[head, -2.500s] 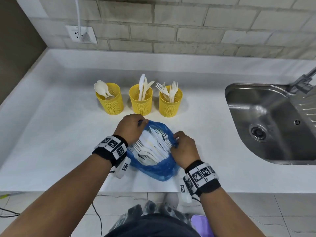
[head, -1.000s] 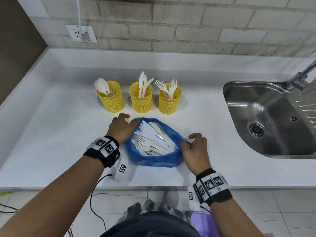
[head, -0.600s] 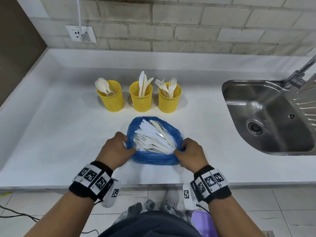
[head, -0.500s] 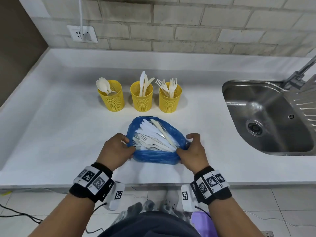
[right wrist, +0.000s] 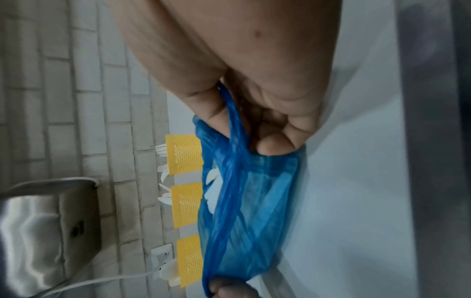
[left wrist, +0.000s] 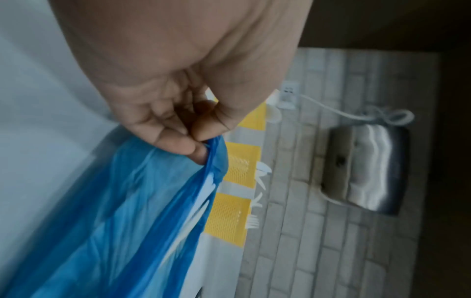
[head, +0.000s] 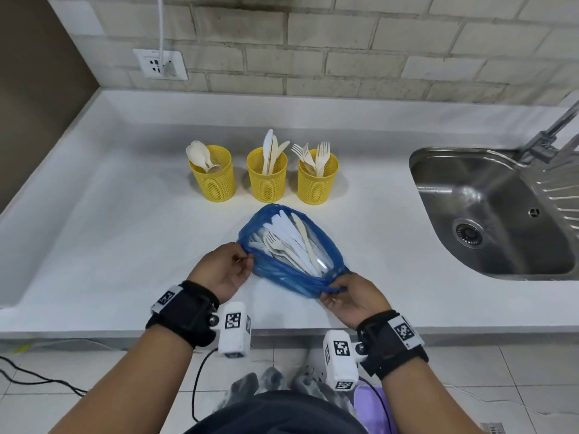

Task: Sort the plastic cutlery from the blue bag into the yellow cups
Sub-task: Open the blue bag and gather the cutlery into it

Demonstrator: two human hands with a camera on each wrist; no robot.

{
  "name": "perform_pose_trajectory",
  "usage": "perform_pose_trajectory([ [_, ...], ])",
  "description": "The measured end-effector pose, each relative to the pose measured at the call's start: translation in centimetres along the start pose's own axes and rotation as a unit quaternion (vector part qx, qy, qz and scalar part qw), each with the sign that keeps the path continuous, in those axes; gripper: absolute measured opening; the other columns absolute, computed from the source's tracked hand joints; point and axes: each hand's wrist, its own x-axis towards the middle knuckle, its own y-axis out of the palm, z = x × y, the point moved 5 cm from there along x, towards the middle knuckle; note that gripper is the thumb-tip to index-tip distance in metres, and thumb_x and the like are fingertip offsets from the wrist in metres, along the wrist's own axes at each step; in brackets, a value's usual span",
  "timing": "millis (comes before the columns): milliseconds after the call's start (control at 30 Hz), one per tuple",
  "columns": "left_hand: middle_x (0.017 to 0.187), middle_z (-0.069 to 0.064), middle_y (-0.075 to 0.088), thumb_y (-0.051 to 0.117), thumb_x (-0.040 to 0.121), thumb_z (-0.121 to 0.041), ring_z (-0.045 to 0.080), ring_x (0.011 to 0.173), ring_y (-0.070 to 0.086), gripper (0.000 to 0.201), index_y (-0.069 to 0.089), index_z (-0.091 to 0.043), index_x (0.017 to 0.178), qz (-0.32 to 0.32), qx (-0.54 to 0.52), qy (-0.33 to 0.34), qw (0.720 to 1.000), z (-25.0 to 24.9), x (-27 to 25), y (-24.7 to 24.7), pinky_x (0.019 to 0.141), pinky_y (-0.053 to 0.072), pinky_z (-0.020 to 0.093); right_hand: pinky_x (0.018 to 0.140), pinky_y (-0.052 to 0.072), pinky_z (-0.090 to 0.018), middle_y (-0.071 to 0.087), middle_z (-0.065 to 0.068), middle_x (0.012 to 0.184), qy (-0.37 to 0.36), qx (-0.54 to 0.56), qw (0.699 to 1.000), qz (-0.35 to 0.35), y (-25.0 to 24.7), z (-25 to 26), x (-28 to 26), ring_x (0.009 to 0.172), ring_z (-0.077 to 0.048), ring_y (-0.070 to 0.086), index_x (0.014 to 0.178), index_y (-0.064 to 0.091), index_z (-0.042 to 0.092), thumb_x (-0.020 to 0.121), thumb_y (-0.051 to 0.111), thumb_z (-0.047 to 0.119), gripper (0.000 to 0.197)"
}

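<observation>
The blue bag lies open on the white counter, full of white plastic cutlery. My left hand pinches the bag's left rim between thumb and fingers. Gripping the near right rim is my right hand, the blue bag bunched under its thumb. Behind the bag stand three yellow mesh cups: the left cup holds spoons, the middle cup knives, the right cup forks.
A steel sink with a tap is set in the counter at the right. A wall socket with a white cable sits on the brick wall. The counter's front edge runs just below my wrists.
Both hands slid from the bag's sides toward me and now pinch its near rim, palms turned inward. The bag's mouth is pulled wider and its near side has lifted.
</observation>
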Motion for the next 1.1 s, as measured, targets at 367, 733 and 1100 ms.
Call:
perform_pose_trajectory([
  [367, 0.091, 0.014, 0.063, 0.088, 0.075, -0.036, 0.023, 0.073, 0.064, 0.058, 0.056, -0.005, 0.113, 0.019, 0.213, 0.045, 0.976, 2.8, -2.3, -0.5, 0.067, 0.058, 0.034, 0.064, 0.050, -0.039, 0.062, -0.015, 0.082, -0.212, -0.280, 0.935, -0.050, -0.1, 1.3, -1.4, 0.069, -0.027, 0.058, 0.094, 0.063, 0.005, 0.096, 0.051, 0.015, 0.016],
  [733, 0.101, 0.029, 0.063, 0.073, 0.066, -0.007, 0.036, 0.091, 0.069, 0.039, 0.053, -0.003, 0.098, -0.019, 0.256, 0.152, 0.955, 1.0, -3.1, -0.9, 0.084, 0.059, 0.059, 0.055, 0.048, -0.034, 0.061, -0.017, 0.079, -0.153, -0.347, 0.925, 0.022, 1.4, -2.9, -1.0, 0.063, -0.026, 0.061, 0.088, 0.056, 0.004, 0.094, 0.059, 0.004, 0.007],
  [1100, 0.112, -0.005, 0.053, 0.071, 0.075, -0.022, 0.013, 0.104, 0.047, 0.043, 0.056, -0.026, 0.114, 0.101, 0.623, 0.490, 0.602, 0.6, -7.4, 2.5, 0.088, 0.042, 0.026, 0.088, 0.044, -0.031, 0.062, 0.004, 0.113, -0.490, -0.590, 0.642, 0.019, 5.0, 1.7, -4.7, 0.102, -0.020, 0.053, 0.113, 0.065, 0.020, 0.080, 0.064, 0.002, 0.038],
])
